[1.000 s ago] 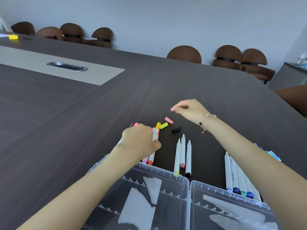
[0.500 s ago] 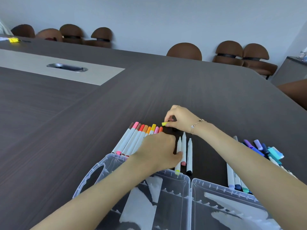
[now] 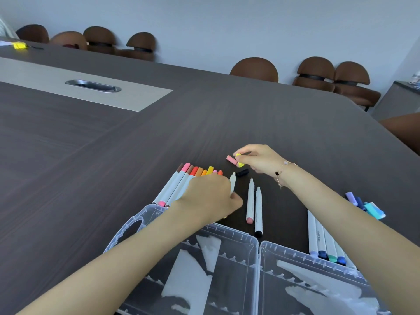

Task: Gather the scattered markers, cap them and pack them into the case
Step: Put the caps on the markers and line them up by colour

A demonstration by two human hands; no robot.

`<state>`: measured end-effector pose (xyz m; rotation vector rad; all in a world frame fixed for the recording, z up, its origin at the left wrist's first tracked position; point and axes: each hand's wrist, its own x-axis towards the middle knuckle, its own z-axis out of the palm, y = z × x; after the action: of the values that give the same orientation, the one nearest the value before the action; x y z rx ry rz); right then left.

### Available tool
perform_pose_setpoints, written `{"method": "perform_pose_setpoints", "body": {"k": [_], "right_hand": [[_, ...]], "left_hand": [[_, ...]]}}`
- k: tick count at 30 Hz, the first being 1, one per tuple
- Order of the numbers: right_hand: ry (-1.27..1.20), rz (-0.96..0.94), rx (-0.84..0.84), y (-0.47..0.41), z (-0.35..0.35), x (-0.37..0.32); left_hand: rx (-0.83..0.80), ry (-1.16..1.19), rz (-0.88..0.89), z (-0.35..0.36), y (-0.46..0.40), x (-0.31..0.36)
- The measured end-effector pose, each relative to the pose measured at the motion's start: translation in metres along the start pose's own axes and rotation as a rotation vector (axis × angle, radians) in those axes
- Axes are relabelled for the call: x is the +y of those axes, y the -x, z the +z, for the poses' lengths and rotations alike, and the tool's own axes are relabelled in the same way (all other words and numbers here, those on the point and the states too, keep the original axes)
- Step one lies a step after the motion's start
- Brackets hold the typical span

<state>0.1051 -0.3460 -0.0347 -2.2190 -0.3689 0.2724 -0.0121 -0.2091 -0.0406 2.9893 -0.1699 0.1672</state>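
Head view: both hands over the markers, case open at the near edge.

Left hand [image 3: 212,196] curled around an uncapped white marker [image 3: 232,183], whose tip points far; its lower end is hidden under the hand. Right hand [image 3: 259,160] pinches a yellow cap [image 3: 239,160] between thumb and fingertips, lifted just off the table [image 3: 91,169]. A pink cap [image 3: 231,159] sits just left of the yellow one; contact not resolvable. Black cap [image 3: 242,172] lies on the table near the right hand. Two uncapped markers [image 3: 254,205] lie side by side between the hands. Capped warm-colour row [image 3: 181,185] lies left, partly under the left hand; a blue-green row [image 3: 325,242] lies right. Clear case [image 3: 256,244] lies open nearest the camera, holding no markers where visible.
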Motion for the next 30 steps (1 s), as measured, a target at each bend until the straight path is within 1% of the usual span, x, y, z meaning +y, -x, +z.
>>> {"method": "perform_pose_setpoints", "body": {"k": [2, 5, 9, 12, 17, 20, 23, 27, 30], "right_hand": [[-0.133, 0.057, -0.024, 0.004, 0.001, 0.000], [-0.261, 0.112, -0.063, 0.007, 0.005, -0.001], [-0.287, 0.164, -0.042, 0.008, 0.007, -0.004], [-0.329, 0.165, -0.014, 0.009, 0.006, -0.004], [-0.280, 0.148, -0.095, 0.010, 0.007, -0.002], [-0.265, 0.122, -0.113, 0.012, 0.007, -0.003], [-0.217, 0.098, -0.094, 0.013, 0.009, -0.008], [0.008, 0.039, -0.053, 0.011, 0.015, -0.016], [0.020, 0.049, -0.021, 0.008, 0.018, -0.019]], "left_hand": [[0.031, 0.004, -0.002, -0.001, -0.003, -0.003], [0.018, 0.037, 0.005, 0.001, -0.006, -0.007], [0.014, 0.037, 0.017, 0.004, -0.007, -0.009], [0.006, 0.027, 0.026, 0.006, -0.007, -0.009], [0.014, 0.058, 0.037, 0.007, -0.009, -0.010], [0.010, 0.075, 0.023, 0.008, -0.011, -0.013], [0.013, 0.092, 0.023, 0.010, -0.012, -0.015], [-0.042, 0.200, 0.006, 0.009, -0.013, -0.016], [-0.074, 0.270, -0.028, 0.008, -0.015, -0.016]]}}
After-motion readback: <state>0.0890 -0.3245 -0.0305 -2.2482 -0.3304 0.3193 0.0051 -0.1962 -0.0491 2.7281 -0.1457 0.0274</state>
